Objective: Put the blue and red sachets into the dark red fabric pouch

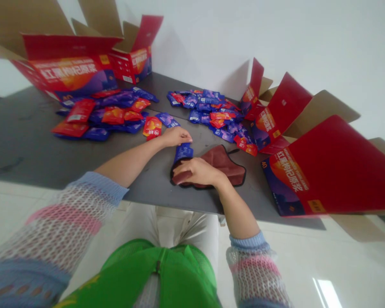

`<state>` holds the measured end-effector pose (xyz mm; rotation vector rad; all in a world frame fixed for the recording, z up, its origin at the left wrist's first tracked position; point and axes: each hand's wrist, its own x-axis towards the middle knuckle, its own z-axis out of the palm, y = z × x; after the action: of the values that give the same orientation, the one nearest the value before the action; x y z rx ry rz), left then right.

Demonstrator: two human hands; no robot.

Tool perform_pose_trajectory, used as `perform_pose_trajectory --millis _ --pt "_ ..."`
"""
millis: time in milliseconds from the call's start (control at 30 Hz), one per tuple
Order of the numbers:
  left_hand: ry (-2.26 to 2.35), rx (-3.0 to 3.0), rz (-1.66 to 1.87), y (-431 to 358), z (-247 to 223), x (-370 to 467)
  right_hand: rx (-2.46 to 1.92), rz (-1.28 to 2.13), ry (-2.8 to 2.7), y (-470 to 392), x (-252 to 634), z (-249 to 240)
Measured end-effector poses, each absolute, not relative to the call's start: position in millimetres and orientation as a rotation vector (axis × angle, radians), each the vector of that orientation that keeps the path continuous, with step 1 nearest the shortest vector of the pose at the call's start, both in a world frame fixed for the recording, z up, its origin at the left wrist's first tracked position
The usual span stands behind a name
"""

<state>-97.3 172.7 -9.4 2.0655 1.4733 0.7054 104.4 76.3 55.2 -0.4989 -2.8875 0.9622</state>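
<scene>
My left hand (177, 136) pinches the top end of a blue sachet (183, 152), its fingers closed. The sachet's lower end lies at the mouth of a brown cloth pouch (223, 164) with black edging. My right hand (197, 171) is closed on the pouch near that mouth, with a fold of the brown cloth under its fingers. How far the sachet reaches inside is hidden by the hand and cloth. Just beyond my left hand lie a red sachet (152, 127) and another blue sachet (167, 120).
A pile of red and blue sachets (112, 109) lies at the left, and a second sachet pile (211, 109) at the back centre. Open red cartons stand behind the left pile (77, 70) and along the right (327, 171). A white wall (205, 38) backs the grey table (28, 141).
</scene>
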Motion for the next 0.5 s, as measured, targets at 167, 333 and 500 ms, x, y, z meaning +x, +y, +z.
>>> perform_pose_trajectory --millis 167,333,500 --pt "1.427 2.086 0.682 175 -9 -102 -0.518 1.345 -2.839 75 125 62" --pt "1.221 2.110 0.626 184 -9 -109 -0.674 0.886 -2.403 92 132 54" --pt "1.010 2.037 0.628 193 -17 -115 -0.745 0.553 -2.318 108 130 35"
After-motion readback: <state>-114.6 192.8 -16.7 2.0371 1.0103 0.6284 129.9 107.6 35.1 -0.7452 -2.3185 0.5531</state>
